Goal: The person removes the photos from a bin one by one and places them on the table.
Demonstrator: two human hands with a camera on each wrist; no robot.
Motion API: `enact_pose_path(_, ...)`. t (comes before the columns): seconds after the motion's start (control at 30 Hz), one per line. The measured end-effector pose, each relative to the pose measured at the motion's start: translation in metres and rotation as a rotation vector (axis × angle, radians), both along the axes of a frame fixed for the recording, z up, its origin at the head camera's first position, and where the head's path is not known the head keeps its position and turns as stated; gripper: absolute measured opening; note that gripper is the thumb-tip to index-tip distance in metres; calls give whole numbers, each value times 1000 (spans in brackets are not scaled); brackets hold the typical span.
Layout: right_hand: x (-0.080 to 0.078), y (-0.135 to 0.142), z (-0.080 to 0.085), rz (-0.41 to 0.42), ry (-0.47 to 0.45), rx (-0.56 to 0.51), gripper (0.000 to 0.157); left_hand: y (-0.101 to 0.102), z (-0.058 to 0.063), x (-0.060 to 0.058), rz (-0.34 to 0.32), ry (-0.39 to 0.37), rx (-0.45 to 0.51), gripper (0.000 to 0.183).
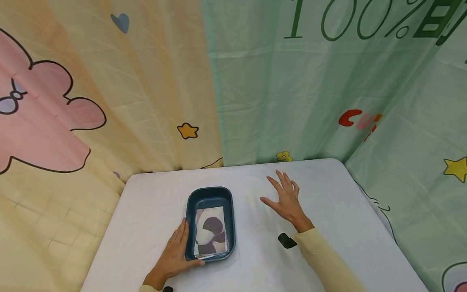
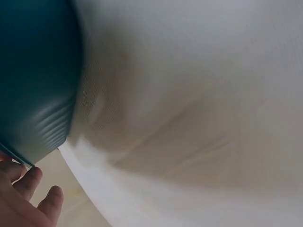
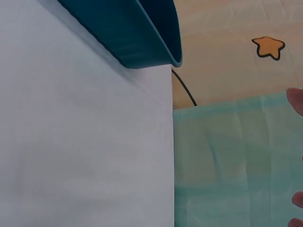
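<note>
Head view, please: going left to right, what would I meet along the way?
Pink cartoon shape → blue heart → left hand → dark blue tray → right hand → red letter C → yellow star.

The tray [image 1: 209, 198] is dark teal; the top card [image 1: 212, 225] shows dull purple and white patches on pale grey. The tabletop [image 1: 251, 259] is plain white, the sleeve [image 1: 326, 259] pale yellow. The peach-yellow curtain [image 1: 153, 81] bears 1 orange star [image 1: 188, 131], 1 grey-blue heart [image 1: 122, 23] and 1 pink, black-outlined figure [image 1: 43, 125]; the mint-green curtain [image 1: 248, 101] bears dark green "100%" lettering [image 1: 296, 20], 1 yellow flower [image 1: 284, 156] and 1 yellow star [image 1: 457, 168].
</note>
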State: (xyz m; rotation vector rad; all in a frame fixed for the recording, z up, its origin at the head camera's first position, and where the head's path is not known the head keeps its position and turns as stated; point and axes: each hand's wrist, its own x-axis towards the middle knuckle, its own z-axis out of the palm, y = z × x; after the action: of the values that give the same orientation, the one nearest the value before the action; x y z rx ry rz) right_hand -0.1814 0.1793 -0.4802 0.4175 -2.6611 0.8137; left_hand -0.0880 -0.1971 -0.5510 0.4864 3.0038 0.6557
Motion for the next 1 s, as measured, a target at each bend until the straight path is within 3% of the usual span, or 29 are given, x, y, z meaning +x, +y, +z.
enact_pose_path(0.33,-6,-17,-3,22,-31,-23,71,-3,10,-12,-55,-126,-82,134)
enact_pose_path(0.6,-14,-36,-6,69,-82,-52,70,-11,10,-21,-127,-77,-124,141)
enact_pose_path(1.0,-27,-83,-15,159,-230,-73,62,-10,15,-28,-121,-75,-185,148)
